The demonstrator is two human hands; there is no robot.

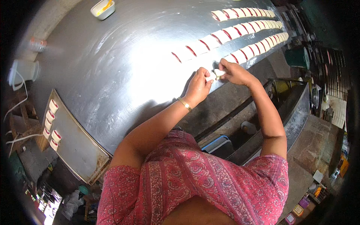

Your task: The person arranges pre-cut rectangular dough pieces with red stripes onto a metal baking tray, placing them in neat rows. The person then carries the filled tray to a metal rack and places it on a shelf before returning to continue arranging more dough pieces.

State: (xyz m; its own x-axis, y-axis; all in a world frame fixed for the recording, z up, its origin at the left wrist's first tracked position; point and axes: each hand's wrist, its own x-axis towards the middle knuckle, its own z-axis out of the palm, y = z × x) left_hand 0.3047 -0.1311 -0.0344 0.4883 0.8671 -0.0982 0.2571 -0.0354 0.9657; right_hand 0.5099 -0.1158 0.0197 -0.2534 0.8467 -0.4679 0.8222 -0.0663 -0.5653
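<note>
Near the edge of the metal work table (112, 70), my left hand (198, 85) and my right hand (234, 73) pinch a small piece of pale dough (218, 73) between them. Whether it is one piece or two touching ones, I cannot tell. Just beyond my right hand begins a row of cut dough rolls with red filling (247, 53). A second row of rolls (222, 36) lies farther in, and a third row (243, 13) lies at the far side. Glare washes out part of the table beside my left hand.
A metal baking tray (76, 149) with several filled rolls (50, 115) sits at the lower left. On the far left part of the table stands a white container (103, 10) with a yellow-orange utensil. A white plastic tub (24, 73) is at the left edge; a metal trough (298, 105) lies at right.
</note>
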